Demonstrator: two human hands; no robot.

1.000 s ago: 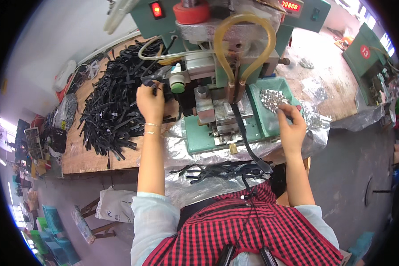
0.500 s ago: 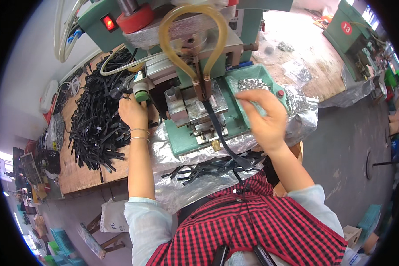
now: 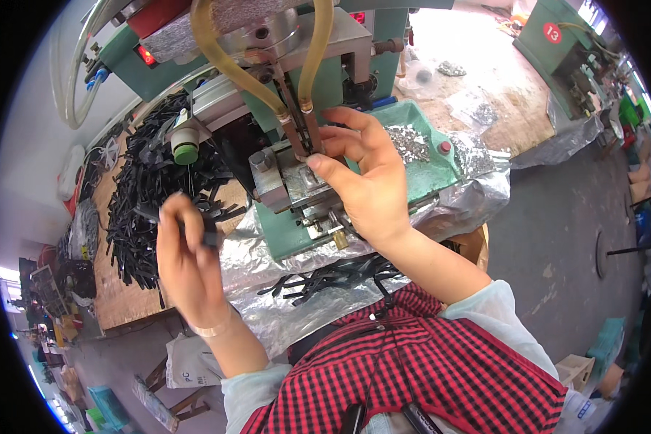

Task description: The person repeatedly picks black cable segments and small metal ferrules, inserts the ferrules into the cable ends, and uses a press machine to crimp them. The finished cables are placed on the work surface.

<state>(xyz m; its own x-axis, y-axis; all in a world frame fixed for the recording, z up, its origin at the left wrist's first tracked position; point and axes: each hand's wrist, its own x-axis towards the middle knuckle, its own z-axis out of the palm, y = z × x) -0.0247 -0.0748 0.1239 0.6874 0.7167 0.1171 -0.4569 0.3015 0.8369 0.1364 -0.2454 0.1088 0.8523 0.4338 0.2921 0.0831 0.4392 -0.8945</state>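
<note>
My left hand (image 3: pixel 192 267) is raised beside the heap of black straps (image 3: pixel 134 231), its fingers closed on a black strap (image 3: pixel 210 234); motion blurs it a little. My right hand (image 3: pixel 372 177) reaches over the small metal fixture (image 3: pixel 296 185) of a green bench machine. Its thumb and bent fingers come together by the copper-coloured electrode tips (image 3: pixel 301 141); whatever they pinch is too small or hidden to tell. More black straps (image 3: pixel 333 278) lie on the silver foil (image 3: pixel 260 307) in front of the machine.
Small metal parts (image 3: pixel 406 143) lie in a green tray (image 3: pixel 437 181) right of the fixture. A green push button (image 3: pixel 186 153) sits at the machine's left. Yellowish hoses (image 3: pixel 228 61) rise above the tips. Another green machine (image 3: pixel 560 72) stands far right.
My left hand has left the green button and come back toward me, now with a black strap. My right hand has moved left from the tray to the fixture. The strap hanging from the fixture is gone.
</note>
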